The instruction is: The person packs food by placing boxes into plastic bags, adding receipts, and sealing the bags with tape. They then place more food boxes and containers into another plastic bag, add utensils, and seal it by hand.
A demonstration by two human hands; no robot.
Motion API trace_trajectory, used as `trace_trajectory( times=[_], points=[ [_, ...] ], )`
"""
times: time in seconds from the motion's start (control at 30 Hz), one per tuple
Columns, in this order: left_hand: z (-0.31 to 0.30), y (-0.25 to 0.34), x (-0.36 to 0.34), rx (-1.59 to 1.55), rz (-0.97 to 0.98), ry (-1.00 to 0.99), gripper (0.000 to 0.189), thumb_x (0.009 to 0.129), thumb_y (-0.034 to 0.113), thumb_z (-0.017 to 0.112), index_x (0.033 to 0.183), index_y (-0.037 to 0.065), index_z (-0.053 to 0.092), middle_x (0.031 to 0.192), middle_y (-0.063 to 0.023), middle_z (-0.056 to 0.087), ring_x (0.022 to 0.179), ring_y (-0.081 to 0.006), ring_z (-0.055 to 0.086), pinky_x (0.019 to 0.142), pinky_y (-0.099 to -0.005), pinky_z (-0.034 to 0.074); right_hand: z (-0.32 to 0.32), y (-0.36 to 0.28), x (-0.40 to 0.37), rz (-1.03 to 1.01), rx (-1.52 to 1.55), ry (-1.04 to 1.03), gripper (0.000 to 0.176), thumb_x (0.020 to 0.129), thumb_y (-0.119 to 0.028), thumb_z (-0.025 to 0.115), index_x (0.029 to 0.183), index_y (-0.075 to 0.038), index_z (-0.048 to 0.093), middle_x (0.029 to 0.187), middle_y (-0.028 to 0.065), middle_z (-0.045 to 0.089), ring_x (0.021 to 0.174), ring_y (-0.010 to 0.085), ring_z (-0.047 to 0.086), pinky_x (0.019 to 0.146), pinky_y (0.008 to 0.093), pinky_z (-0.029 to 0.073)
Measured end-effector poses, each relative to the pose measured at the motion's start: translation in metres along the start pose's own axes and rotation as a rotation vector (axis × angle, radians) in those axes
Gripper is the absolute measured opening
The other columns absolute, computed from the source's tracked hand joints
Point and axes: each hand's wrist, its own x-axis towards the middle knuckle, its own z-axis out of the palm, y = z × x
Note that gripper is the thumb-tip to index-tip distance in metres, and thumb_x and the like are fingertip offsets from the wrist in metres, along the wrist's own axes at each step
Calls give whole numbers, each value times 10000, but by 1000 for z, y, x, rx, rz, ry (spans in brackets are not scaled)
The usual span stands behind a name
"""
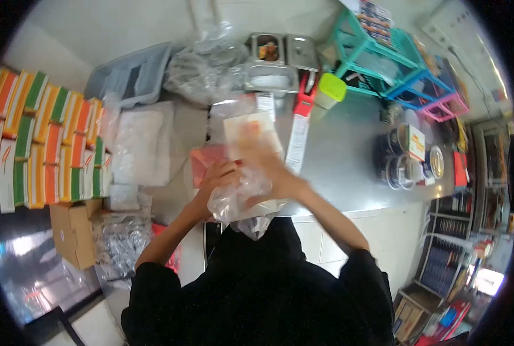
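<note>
A clear plastic bag [228,202] hangs at the front edge of the metal counter, between my hands. My left hand [217,179] is on the bag's upper left side, its fingers bent beside a red packet [206,158]. Blurred by motion, my right hand [268,167] lies over the lower part of a cream-coloured flat box or packet [251,127] with an orange print. What the right fingers hold, if anything, cannot be made out.
Stacked colourful boxes [43,138] and white plastic sheets [143,144] are on the left. Behind are a grey tray [127,75], metal containers [271,76], a red sealer-like tool [306,95] and a green-lidded tub [330,90]. Round tubs [401,161] stand right.
</note>
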Motion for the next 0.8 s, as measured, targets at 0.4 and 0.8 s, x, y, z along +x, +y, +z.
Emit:
trace_trajectory(
  times=[0.4, 0.8],
  points=[
    [28, 14, -44, 79, -496, 69, 733, 630, 308, 698, 1203, -16, 377, 1279, -227, 297, 1216, -364, 237, 1004, -460, 149, 44, -17, 2, 129, 228, 500, 238, 628, -167, 634, 831, -74, 553, 911, 100, 525, 938, 251, 474, 818, 392, 339],
    [66, -27, -72, -103, -472, -91, 488, 650, 321, 678, 1045, 71, 538, 1077, -133, 491, 983, -306, 462, 870, -403, 341, 21, -48, 9, 290, -25, 353, 271, 627, -154, 602, 876, -72, 531, 986, 154, 472, 979, 326, 431, 965, 446, 240]
  ],
)
